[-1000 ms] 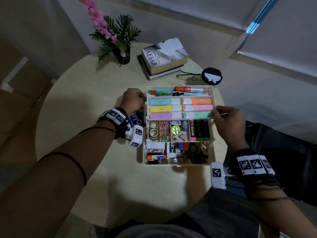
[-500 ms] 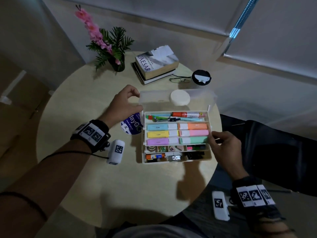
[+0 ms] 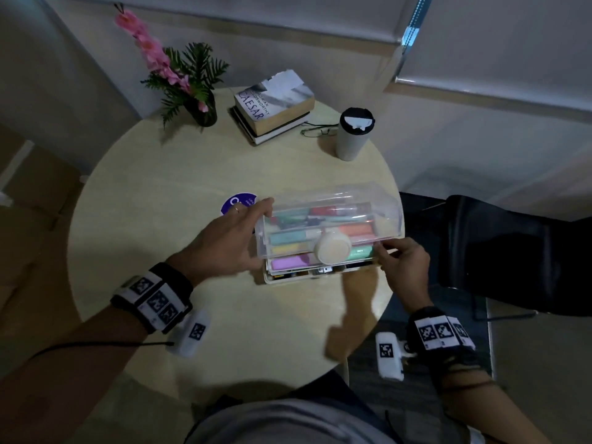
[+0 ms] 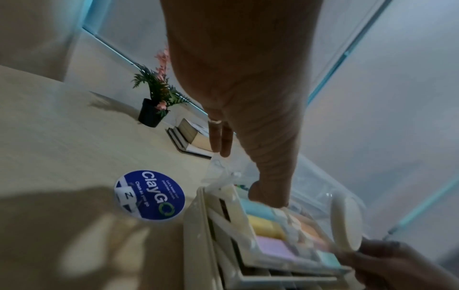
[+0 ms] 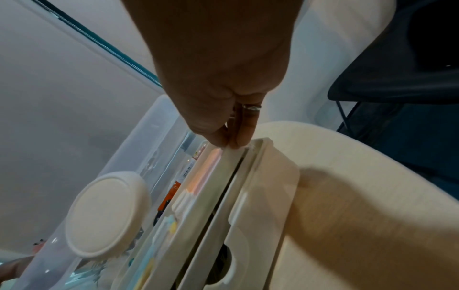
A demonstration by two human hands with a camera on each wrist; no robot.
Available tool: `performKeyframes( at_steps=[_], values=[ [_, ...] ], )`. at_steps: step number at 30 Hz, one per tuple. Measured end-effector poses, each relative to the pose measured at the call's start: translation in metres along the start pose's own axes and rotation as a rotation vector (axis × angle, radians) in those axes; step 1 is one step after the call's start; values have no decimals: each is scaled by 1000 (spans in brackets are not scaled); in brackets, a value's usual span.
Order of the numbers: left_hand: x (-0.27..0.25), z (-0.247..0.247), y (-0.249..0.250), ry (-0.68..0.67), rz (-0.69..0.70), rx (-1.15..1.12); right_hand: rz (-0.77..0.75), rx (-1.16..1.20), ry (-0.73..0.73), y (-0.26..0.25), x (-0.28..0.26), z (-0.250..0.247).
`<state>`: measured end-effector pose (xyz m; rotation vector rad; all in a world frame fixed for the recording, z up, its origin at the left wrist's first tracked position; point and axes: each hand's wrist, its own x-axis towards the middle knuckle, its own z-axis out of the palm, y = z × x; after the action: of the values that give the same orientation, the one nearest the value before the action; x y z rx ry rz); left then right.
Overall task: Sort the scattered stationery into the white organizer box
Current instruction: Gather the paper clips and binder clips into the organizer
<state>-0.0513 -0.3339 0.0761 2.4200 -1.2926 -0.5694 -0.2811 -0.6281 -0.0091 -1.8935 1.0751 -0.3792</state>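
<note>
The white organizer box [image 3: 288, 278] stands near the round table's right edge, its tiers folded together and filled with pastel highlighters [image 3: 288, 262] and pens. Its clear lid [image 3: 352, 200], with a round white knob [image 3: 331, 248], hangs tilted over the top tray, the front edge still raised. My left hand [image 3: 237, 232] holds the lid's left end, fingers over the top and thumb at the front. The left wrist view shows the thumb of that hand [image 4: 263, 168] down at the lid's edge above the highlighters [image 4: 263, 225]. My right hand [image 5: 231, 137] pinches the right front corner of the top tray [image 5: 223, 186].
A blue round sticker [image 3: 238, 201] lies on the table just left of the box. A potted plant [image 3: 198, 104], stacked books [image 3: 275, 107], glasses [image 3: 317, 131] and a lidded tumbler [image 3: 352, 133] stand at the back. A black chair [image 3: 512, 251] is close on the right.
The spread tiers have folded back into one stack. The clear lid has swung from behind toward the front. My left hand left the box's side and took the lid's left end.
</note>
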Motion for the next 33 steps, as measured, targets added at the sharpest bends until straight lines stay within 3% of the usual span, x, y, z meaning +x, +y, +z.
performKeyframes(
  at_steps=[6, 11, 13, 17, 22, 29, 33],
  values=[
    [-13, 18, 0, 63, 111, 115, 50, 124, 67, 1, -24, 6],
    [-19, 33, -2, 25, 177, 189, 92, 166, 143, 14, -55, 18],
    [-21, 37, -1, 27, 181, 188, 160, 176, 95, 21, -67, 27],
    [-21, 43, 2, 19, 269, 233, 322, 422, -238, 11, -93, 42],
    [-12, 50, 3, 43, 280, 231, 494, 685, -381, 0, -105, 67],
    [-11, 52, 8, 81, 239, 180, 685, 1080, -395, -6, -108, 81],
    [-13, 53, 9, 88, 232, 167, 682, 1155, -260, -6, -106, 81]
  ],
)
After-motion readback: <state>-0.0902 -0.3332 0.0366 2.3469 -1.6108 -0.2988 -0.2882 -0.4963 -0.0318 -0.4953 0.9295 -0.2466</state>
